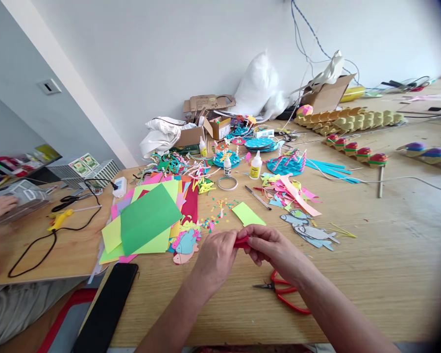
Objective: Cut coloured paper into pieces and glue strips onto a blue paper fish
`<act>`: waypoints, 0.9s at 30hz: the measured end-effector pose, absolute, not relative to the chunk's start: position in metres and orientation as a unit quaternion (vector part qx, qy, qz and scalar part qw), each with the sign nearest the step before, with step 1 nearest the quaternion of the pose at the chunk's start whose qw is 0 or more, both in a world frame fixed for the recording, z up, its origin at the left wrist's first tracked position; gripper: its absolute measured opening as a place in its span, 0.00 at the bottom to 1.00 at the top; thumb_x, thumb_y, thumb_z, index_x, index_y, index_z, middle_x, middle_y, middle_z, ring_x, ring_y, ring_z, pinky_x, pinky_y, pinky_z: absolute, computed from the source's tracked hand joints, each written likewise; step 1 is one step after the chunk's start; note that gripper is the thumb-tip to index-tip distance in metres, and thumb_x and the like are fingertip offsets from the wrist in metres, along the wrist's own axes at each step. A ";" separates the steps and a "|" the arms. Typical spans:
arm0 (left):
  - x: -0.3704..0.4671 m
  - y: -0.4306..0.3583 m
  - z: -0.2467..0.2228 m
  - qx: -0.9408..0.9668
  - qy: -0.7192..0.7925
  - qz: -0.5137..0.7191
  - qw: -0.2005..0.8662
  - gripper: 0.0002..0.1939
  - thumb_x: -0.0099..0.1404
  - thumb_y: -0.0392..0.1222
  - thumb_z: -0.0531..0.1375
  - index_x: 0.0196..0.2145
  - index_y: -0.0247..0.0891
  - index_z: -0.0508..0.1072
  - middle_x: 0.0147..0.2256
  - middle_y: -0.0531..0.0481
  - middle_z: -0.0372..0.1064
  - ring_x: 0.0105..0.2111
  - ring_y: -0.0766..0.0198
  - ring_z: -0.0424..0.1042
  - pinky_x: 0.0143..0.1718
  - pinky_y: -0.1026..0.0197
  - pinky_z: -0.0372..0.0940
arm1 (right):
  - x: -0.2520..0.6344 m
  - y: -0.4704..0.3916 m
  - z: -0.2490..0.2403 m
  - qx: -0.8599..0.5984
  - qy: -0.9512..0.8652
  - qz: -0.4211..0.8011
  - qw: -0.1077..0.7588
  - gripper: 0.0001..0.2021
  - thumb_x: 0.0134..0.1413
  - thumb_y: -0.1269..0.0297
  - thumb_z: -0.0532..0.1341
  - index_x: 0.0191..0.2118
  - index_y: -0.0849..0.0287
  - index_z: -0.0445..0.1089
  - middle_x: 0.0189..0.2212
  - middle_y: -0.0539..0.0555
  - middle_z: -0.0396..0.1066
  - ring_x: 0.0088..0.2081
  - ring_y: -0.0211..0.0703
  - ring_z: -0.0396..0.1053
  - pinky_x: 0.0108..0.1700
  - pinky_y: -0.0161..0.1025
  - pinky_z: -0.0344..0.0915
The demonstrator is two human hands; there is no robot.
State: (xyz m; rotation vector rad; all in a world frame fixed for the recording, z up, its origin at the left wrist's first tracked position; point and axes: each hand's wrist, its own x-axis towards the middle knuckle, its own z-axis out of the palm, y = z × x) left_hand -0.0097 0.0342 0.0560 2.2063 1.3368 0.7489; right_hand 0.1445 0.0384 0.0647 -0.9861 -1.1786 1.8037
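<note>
A small red paper piece [241, 242], which looks folded, is held between both hands above the table. My left hand [220, 252] grips its left end, with the fingertips partly hidden. The fingers of my right hand [266, 243] pinch its other end. Red-handled scissors [279, 289] lie below my right forearm, with the blades pointing left. Just beyond the hands is a light green paper rectangle [249, 214]. Paper fish cutouts [186, 243] lie left of my left hand, and grey and blue fish cutouts [310, 230] lie to the right.
Coloured paper sheets [150, 218] are stacked at left, near a black phone [106, 304]. Glue bottles [256, 165], a tape ring [227, 183], a pen [257, 197] and paper scraps stand or lie farther back. Another person's hand [2, 207] rests at the far left.
</note>
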 end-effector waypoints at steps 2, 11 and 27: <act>-0.012 0.033 0.058 0.794 0.480 0.273 0.254 0.11 0.60 0.33 0.49 0.37 0.38 0.69 0.31 0.46 0.70 0.33 0.59 0.67 0.37 0.59 0.58 | 0.145 0.037 0.065 -0.363 -0.493 0.695 0.377 0.12 0.47 0.57 0.59 0.34 0.61 0.66 0.20 0.47 0.63 0.19 0.29 0.58 0.20 0.28 0.56; -0.012 0.024 0.068 0.721 0.422 0.301 0.459 0.16 0.64 0.45 0.46 0.38 0.34 0.67 0.26 0.49 0.66 0.28 0.66 0.65 0.30 0.66 0.57 | 0.136 0.035 0.056 -0.344 -0.590 0.578 0.447 0.10 0.46 0.60 0.61 0.33 0.59 0.65 0.21 0.47 0.63 0.23 0.35 0.64 0.26 0.34 0.62; -0.009 0.020 0.065 0.677 0.403 0.307 0.533 0.18 0.63 0.48 0.46 0.27 0.34 0.66 0.23 0.51 0.63 0.24 0.69 0.57 0.26 0.66 0.52 | 0.136 0.031 0.061 -0.290 -0.539 0.650 0.451 0.11 0.47 0.58 0.61 0.26 0.60 0.61 0.17 0.46 0.65 0.19 0.34 0.66 0.22 0.33 0.61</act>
